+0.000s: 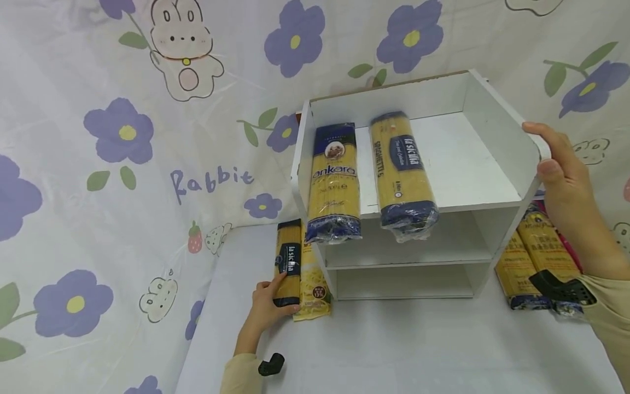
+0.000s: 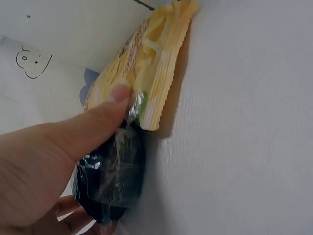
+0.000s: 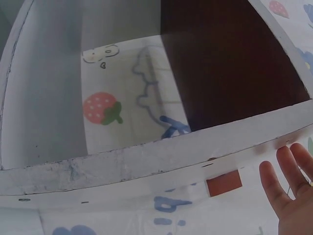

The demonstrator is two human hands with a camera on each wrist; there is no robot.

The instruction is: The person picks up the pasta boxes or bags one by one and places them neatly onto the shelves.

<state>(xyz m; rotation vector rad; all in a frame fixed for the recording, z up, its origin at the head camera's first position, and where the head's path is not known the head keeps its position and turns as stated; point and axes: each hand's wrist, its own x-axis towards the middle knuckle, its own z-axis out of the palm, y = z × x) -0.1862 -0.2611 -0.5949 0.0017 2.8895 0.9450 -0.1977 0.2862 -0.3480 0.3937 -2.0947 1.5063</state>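
Observation:
A dark-ended pack of spaghetti (image 1: 289,251) stands at the left of the white shelf unit (image 1: 472,153). My left hand (image 1: 268,303) grips its lower end, thumb on one side and fingers on the other. In the left wrist view the pack's dark wrapped end (image 2: 120,171) shows under the thumb. A yellow pasta bag (image 1: 315,284) stands between that pack and the shelf, close to my thumb. My right hand (image 1: 568,189) holds the front edge of the shelf's right side panel. Its fingers (image 3: 276,188) show beside the white frame in the right wrist view.
On the top shelf lie an Ankara pasta pack (image 1: 334,180) and a La Sicilia spaghetti pack (image 1: 403,169), both jutting past the front edge. Several yellow packs (image 1: 541,246) stand right of the unit. A patterned curtain (image 1: 147,230) hangs behind the white table (image 1: 394,345).

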